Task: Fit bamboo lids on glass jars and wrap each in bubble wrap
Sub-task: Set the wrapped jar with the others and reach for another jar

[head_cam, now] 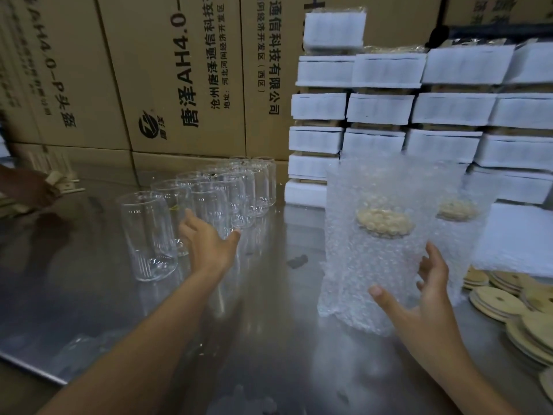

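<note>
Two finished pieces: the nearer wrapped jar (374, 265) stands upright toward the table's right side, sleeved in bubble wrap (353, 181) that rises above its bamboo lid (384, 221); the second wrapped jar (457, 235) stands just behind it, to the right.
Still bare: a cluster of glass jars (209, 199) stands upright and lidless left of the middle, in rows running back toward the far edge.
Right arm: the right hand (431, 298) has its fingers spread and straight beside the nearer wrapped jar's right flank, thumb across the front of the wrap; whether it touches cannot be told.
Left arm: the left hand (206, 244) extends flat-fingered among the front glass jars, gripping nothing, well apart from both wrapped jars.
Spare stock: loose bamboo lids (508, 304) lie heaped along the right edge.
Surface: the table (269, 310) is brushed steel, mirroring jars and arms.
Room: cardboard boxes (179, 70) printed with Chinese text wall off the far edge; white foam packs (389, 109) are stacked at the far right corner.
</note>
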Action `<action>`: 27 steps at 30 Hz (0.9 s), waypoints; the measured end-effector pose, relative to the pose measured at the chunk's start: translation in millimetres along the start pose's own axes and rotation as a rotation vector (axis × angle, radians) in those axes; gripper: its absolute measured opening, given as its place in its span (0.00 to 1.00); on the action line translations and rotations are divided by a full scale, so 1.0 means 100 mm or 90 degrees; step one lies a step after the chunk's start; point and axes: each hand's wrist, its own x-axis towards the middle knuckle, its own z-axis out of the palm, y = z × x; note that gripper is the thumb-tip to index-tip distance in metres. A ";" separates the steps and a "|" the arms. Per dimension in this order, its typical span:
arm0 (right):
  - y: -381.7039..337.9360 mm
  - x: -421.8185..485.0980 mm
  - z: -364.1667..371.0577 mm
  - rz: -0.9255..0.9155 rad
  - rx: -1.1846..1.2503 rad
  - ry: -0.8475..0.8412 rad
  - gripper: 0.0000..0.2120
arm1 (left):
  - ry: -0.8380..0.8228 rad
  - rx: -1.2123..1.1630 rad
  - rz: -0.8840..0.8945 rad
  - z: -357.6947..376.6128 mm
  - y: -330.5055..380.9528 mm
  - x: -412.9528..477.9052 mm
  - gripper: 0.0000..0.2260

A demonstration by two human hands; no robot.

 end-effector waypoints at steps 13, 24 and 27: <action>0.03 0.05 0.06 -0.014 0.035 -0.008 0.49 | 0.130 0.041 -0.113 0.17 0.05 0.37 0.42; -0.01 0.08 0.05 -0.018 0.033 0.004 0.50 | 0.104 -0.048 0.057 0.05 0.25 0.06 0.35; -0.01 0.07 0.07 -0.020 0.034 -0.003 0.50 | 0.102 -0.148 0.121 -0.11 0.44 -0.17 0.30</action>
